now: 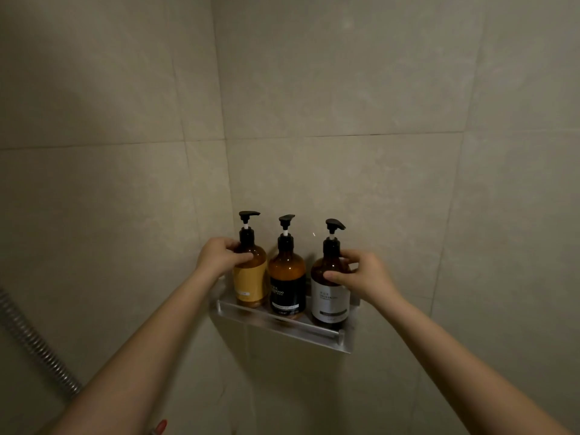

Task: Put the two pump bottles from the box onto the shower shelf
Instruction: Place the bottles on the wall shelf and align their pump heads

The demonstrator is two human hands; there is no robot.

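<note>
Pump bottles stand three in a row on the shower shelf [282,324], a metal tray with a low front rail fixed in the corner of the tiled wall [345,89]. All three are amber brown, round-shouldered and upright, each topped with a black pump head on a white stem.

The yellow-label bottle [250,277] is at the left end; its small white tag is too small to read. The black-label bottle [287,277] in the middle carries white lettering that looks like "SHAMPOO", with finer lines below that cannot be made out. The white-label bottle [329,296] at the right end has grey print, too blurred to read.

The left hand [219,255] is wrapped around the shoulder of the yellow-label bottle, fingers curled over the glass just under the black collar. The right hand [361,274] grips the white-label bottle at its shoulder, thumb in front, fingers behind near the neck. The middle bottle is touched by neither hand.

A ribbed metal shower hose [34,343] runs diagonally at the lower left. The tiles are large, beige and faintly mottled.
</note>
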